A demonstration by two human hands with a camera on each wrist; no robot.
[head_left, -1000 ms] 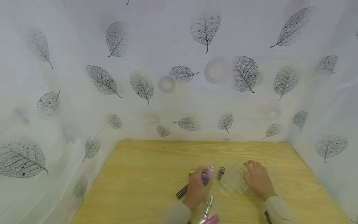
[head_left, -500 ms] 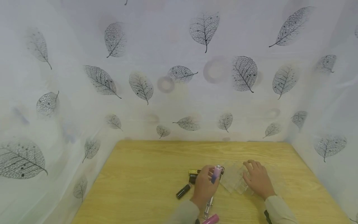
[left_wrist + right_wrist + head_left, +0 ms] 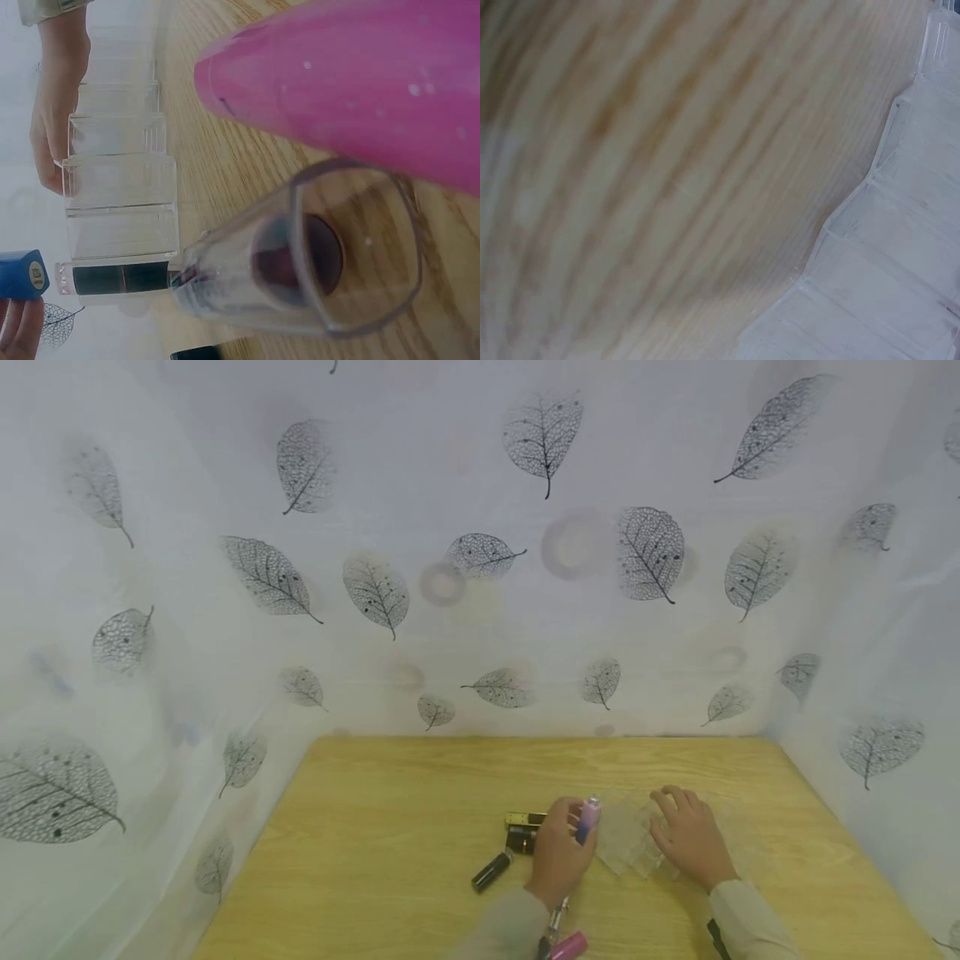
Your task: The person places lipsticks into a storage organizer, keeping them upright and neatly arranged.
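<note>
Along the back and both sides: pale sheeting (image 3: pixel 487 635) printed with dark, net-veined leaves.
Surface (image 3: pixel 375 827): yellowish wood grain, reaching back to the sheeting.
Clear stepped organizer (image 3: pixel 120 184): on the surface, right of the middle in the head view, its see-through compartments in a row.
Sleeves (image 3: pixel 750 914): pale cuffs over both forearms, a dark band (image 3: pixel 717 937) beside the right one.
Right-hand grip (image 3: pixel 693 839): resting at the organizer, fingers relaxed and slightly bent, thumb spread well away from them.
Left-hand grip (image 3: pixel 562 856): closed, fingers and thumb curled around the pink-and-blue tube (image 3: pixel 589 821).
Clear-capped tube (image 3: pixel 300 262): lying below the left hand, partly hidden by the wrist in the head view.
Magenta tube (image 3: pixel 568 946): lying just beside the clear-capped one, near the bottom edge of the head view.
Black tube (image 3: pixel 491 872): lying aslant on the surface, left of the left hand.
Pink-and-blue tube: held off the surface near the organizer's left end, almost upright, silvery tip up, blue part down.
Gold-and-dark stick (image 3: pixel 517 819): lying behind the black block, partly covered by the hand.
Black block (image 3: pixel 521 839): just left of the hand, also partly covered.
Dark green stick (image 3: pixel 124 278): standing in the organizer's end compartment, below the held tube and apart from it.
</note>
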